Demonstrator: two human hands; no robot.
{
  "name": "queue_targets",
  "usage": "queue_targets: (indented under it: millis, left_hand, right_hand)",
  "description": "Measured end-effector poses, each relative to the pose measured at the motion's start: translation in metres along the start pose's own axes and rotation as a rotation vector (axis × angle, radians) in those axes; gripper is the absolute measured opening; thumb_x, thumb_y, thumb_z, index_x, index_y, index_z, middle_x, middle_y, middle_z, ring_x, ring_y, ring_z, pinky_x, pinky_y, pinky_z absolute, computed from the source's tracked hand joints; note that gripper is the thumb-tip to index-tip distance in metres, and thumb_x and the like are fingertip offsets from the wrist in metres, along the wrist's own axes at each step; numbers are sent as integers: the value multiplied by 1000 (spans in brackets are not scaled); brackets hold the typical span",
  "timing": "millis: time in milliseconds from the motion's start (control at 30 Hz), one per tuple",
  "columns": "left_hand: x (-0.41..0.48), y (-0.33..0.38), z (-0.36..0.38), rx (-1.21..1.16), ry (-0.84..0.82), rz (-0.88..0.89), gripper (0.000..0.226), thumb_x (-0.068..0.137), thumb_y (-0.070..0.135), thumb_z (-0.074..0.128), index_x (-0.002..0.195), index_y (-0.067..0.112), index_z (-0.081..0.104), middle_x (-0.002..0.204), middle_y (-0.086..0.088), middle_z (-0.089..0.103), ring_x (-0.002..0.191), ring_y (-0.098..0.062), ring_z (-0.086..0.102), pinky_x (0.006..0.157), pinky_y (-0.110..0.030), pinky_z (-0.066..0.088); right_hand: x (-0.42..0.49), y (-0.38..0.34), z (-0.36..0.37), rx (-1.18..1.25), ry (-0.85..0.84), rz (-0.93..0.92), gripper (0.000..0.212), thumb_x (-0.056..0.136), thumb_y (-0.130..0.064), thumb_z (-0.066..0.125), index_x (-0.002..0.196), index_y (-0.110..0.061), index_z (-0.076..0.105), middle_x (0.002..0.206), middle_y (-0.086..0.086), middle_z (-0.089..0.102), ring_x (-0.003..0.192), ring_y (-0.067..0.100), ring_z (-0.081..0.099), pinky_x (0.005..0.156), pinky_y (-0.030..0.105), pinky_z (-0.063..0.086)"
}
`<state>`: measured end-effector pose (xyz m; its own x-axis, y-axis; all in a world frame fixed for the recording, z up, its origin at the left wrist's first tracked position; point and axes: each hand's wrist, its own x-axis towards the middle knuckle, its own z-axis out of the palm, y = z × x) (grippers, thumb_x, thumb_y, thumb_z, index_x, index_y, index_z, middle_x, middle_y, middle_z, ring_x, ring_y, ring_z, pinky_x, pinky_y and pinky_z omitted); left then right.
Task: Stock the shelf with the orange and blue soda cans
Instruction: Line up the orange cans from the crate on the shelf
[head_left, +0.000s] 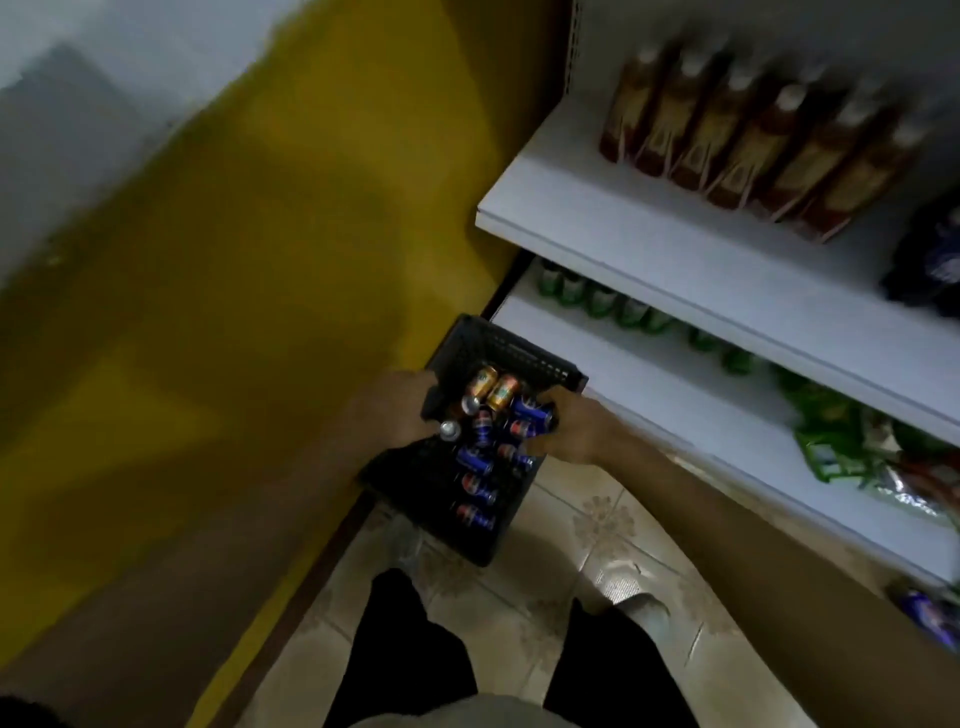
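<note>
Orange soda cans (493, 387), two of them side by side, lie at the far end of a black plastic basket (519, 351) in the middle of the frame. Blue soda cans (475, 462) fill the rest of it in a loose heap down toward the near end, and a couple of silver can tops show among them.

The person's left grip (402, 410) clasps the basket's left rim, its fingers curled over the edge. The right grip (569, 431) clasps the right rim, fingers hooked inside beside the blue cans. The basket hangs between the two over the tiled floor (571, 545), just in front of the left end of the lower shelf (649, 374).

That white shelf carries a row of green cans (602, 301) along its back and green packets (831, 431) further right. On the upper shelf (649, 234), at the upper right of the frame, stands a row of brown bottles (753, 140) with white caps, blurred.

A yellow wall (311, 208) fills the left of the frame. Dark trouser legs (405, 649) show at the bottom.
</note>
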<state>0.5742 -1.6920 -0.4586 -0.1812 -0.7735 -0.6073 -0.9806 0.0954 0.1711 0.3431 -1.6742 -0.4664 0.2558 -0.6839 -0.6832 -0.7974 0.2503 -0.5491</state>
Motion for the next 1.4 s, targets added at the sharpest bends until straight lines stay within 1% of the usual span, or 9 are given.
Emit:
queue_targets:
  millis: [300, 533, 600, 733, 900, 1000, 1167, 1267, 1400]
  left_hand:
    - [141, -141, 240, -427, -269, -268, 71, 86, 35, 66, 146, 21, 30, 144, -7, 42, 128, -29, 46, 103, -45, 42]
    - [287, -176, 366, -594, 2, -351, 69, 76, 23, 76, 137, 15, 44, 135, -8, 52, 126, -26, 48, 105, -37, 39]
    - [338, -178, 392, -570, 74, -337, 72, 75, 24, 77, 138, 15, 42, 138, -10, 47, 127, -28, 46, 105, -42, 40]
    - [412, -180, 437, -446, 132, -250, 81, 68, 34, 81, 137, 25, 40, 140, -8, 41, 125, -30, 45, 98, -45, 45]
    - [435, -191, 457, -278, 162, -228, 76, 71, 29, 78, 136, 30, 39, 136, -9, 43, 121, -33, 48, 89, -40, 45]
    - [404, -194, 441, -510, 218, -356, 69, 70, 31, 80, 129, 25, 46, 133, -7, 50, 117, -30, 52, 80, -33, 45]
    - [295, -171, 386, -1110, 263, -721, 59, 71, 27, 81, 119, 24, 48, 124, -3, 51, 111, -27, 54, 82, -37, 54]
    - [221, -141, 347, -1516, 116, -960, 58, 71, 32, 79, 120, 20, 50, 125, -9, 51, 109, -30, 57, 62, -31, 57]
    - [131, -70, 290, -1964, -148, -1074, 54, 80, 41, 67, 122, 10, 54, 119, -23, 60, 99, -33, 63, 63, -36, 61]
  right_hand:
    - [217, 61, 204, 421, -49, 356, 54, 83, -24, 71, 130, -13, 48, 109, 2, 56, 96, 19, 55, 78, 26, 40]
    - [361, 117, 333, 772, 14, 523, 16, 94, -26, 57, 109, -23, 54, 86, 0, 58, 66, 12, 54, 56, 21, 43]
    - [401, 137, 361, 869, 37, 578, 8, 95, -29, 52, 94, -22, 55, 83, 3, 58, 70, 16, 55, 61, 26, 45]
    - [459, 167, 409, 1067, 53, 660, 21, 96, -35, 49, 76, -27, 52, 99, 9, 61, 98, 29, 60, 90, 41, 47]
    - [472, 173, 436, 1253, 17, 697, 20, 96, -38, 49, 81, -26, 52, 104, 10, 64, 96, 25, 62, 79, 32, 48]
    - [450, 161, 433, 1440, 6, 699, 25, 97, -37, 48, 108, -17, 59, 103, 7, 66, 86, 18, 62, 65, 27, 46]
    - [389, 126, 393, 1627, -10, 723, 45, 94, -51, 47, 123, -17, 55, 117, 9, 65, 101, 23, 62, 82, 35, 47]
    - [338, 108, 359, 1733, 43, 713, 53, 87, -60, 51, 121, -19, 55, 112, 8, 66, 100, 23, 63, 84, 37, 51]
    - [255, 97, 297, 1889, 74, 663, 75, 69, -65, 65, 125, -17, 56, 116, 13, 65, 101, 30, 65, 87, 44, 53]
